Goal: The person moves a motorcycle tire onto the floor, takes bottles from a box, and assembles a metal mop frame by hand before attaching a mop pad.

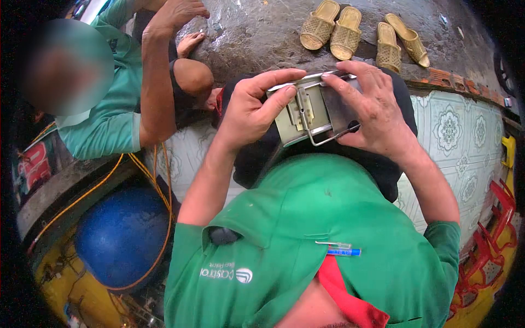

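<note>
A metal case point(285, 124) with a hinge-like plate and a bent wire bail lies across the lap, tilted, above the dark trousers. My left hand point(257, 106) grips its left edge, thumb on top near the upper rim and fingers along the far side. My right hand point(374, 106) holds the right part, index finger on the far rim and thumb near the end of the wire bail at the lower right. What the fingertips beneath the case touch is hidden.
Another person point(104, 115) in a green shirt sits at the left. A blue round container point(123, 238) and an orange hose point(76, 199) are at lower left. Woven slippers point(345, 35) lie at the top; red plastic chairs point(484, 262) stand at right on patterned tiles point(448, 128).
</note>
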The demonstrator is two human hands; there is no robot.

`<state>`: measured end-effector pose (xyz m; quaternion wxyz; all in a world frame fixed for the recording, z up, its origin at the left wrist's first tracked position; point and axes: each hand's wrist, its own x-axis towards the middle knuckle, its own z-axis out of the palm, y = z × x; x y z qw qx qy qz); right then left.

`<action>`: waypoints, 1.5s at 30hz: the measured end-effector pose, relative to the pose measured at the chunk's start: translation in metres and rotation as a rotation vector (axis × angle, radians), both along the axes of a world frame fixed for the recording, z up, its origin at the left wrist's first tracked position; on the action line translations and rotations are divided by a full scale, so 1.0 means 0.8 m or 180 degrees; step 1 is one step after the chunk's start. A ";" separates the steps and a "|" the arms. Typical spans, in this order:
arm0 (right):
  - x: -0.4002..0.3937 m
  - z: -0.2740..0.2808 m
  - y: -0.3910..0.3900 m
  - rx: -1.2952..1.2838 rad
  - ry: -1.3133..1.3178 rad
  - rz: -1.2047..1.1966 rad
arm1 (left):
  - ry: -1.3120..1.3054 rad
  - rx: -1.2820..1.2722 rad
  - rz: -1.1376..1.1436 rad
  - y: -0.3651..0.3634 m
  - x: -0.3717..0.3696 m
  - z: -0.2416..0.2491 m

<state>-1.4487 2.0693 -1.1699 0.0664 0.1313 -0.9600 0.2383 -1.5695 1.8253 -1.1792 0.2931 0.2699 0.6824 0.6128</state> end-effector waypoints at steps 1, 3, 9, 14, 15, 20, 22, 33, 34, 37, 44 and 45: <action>0.000 0.000 0.000 -0.0011 0.0000 -0.0003 | 0.0062 0.0000 0.0013 -0.001 0.000 0.000; 0.003 0.001 -0.002 0.0134 -0.0092 -0.0160 | 0.0197 -0.0079 -0.0074 -0.003 -0.005 0.004; -0.003 0.009 0.010 0.0362 -0.0215 -0.0138 | 0.0697 -0.0064 -0.0192 -0.005 -0.010 0.000; -0.012 0.009 0.007 0.0249 -0.0269 -0.0028 | 0.0917 -0.0093 -0.0145 -0.007 -0.009 0.002; -0.012 0.009 0.006 0.0196 -0.0285 -0.0011 | 0.0885 -0.0115 -0.0142 -0.008 -0.010 0.003; -0.020 0.012 0.005 0.0141 -0.0413 0.0060 | 0.0745 -0.0106 -0.0051 -0.008 -0.011 0.009; -0.025 0.015 0.009 0.0117 -0.0356 0.0108 | 0.0699 -0.0066 -0.0029 -0.008 -0.014 0.009; -0.037 0.027 0.014 0.0198 -0.0069 0.0332 | 0.0645 -0.0268 -0.0117 -0.017 -0.017 -0.001; -0.038 0.027 0.015 0.0213 -0.0104 0.0325 | 0.0641 -0.0278 -0.0103 -0.017 -0.017 -0.002; -0.038 0.032 0.016 0.0230 -0.0210 0.0328 | 0.0247 -0.0050 0.0075 -0.013 -0.013 -0.010; -0.042 0.039 0.020 0.0286 -0.0414 0.0559 | 0.0040 0.0065 0.0231 -0.008 -0.011 -0.013; -0.043 0.041 0.021 0.0292 -0.0415 0.0558 | 0.0018 0.0076 0.0265 -0.007 -0.011 -0.011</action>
